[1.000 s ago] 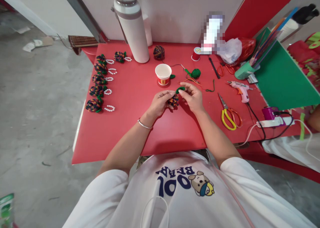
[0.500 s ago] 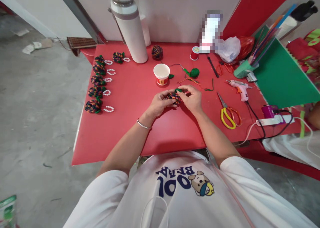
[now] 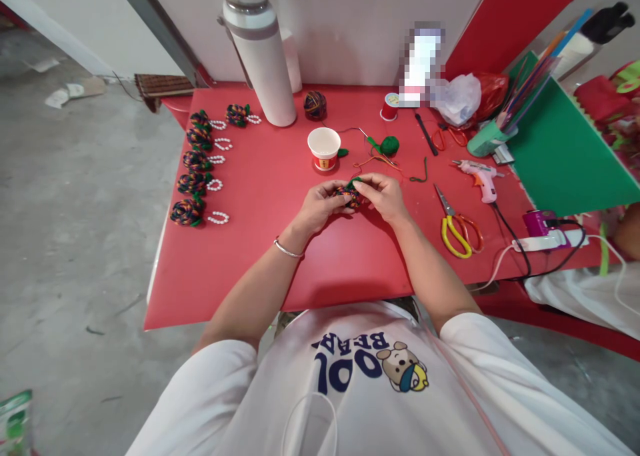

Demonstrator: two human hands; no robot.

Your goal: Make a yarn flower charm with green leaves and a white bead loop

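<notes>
Between my hands, over the red table, is a multicoloured crocheted flower (image 3: 351, 199). My left hand (image 3: 323, 205) grips its body from the left, thumb on the near side. My right hand (image 3: 383, 195) pinches a green crocheted leaf (image 3: 356, 181) at the flower's top edge; whether the leaf is fixed to it I cannot tell. Beyond my hands stands a paper cup (image 3: 324, 148), with another green leaf (image 3: 343, 153) beside it. A crochet hook (image 3: 367, 137) lies by a small green yarn ball (image 3: 390, 145) and some loose yarn.
Several finished-looking flowers with bead loops (image 3: 187, 212) line the table's left side. A white flask (image 3: 270, 76) and a multicoloured yarn ball (image 3: 315, 105) stand at the back. Right of me lie yellow-handled scissors (image 3: 456, 236), a pink glue gun (image 3: 481, 179) and a power strip (image 3: 537, 243).
My right fingers have shifted slightly on the green leaf, which now lies closer against the flower. The left hand keeps its grip almost unmoved.
</notes>
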